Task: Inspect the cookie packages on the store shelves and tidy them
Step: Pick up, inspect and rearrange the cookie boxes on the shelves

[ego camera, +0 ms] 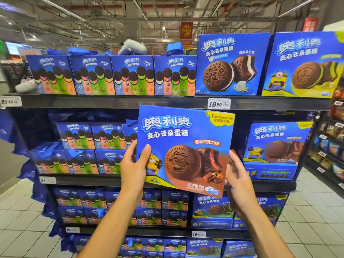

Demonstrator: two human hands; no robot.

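While the head view looks at the shelves, the box [184, 146] is held in the air in front of the middle shelf [186, 184], tilted a little so its right side hangs lower than its left. Its face is toward the camera, and it is nearly square, so no long axis stands out. The left hand [133, 169] grips the box's left edge, thumb on the front beside the yellow cartoon figure, the other fingers hidden behind. The right hand [237, 180] holds the lower right edge, palm toward the box, its fingertips out of sight at the back. Both hands are in contact, so neither is nearer.

The relation that counts, I judge, is the dark gap [240, 138] on the middle shelf directly behind the box, between the small flavour boxes [104, 148] on the left and a matching chocolate box [275, 146] on the right. Squaring the tilt and pushing straight back looks the likely way to seat it.
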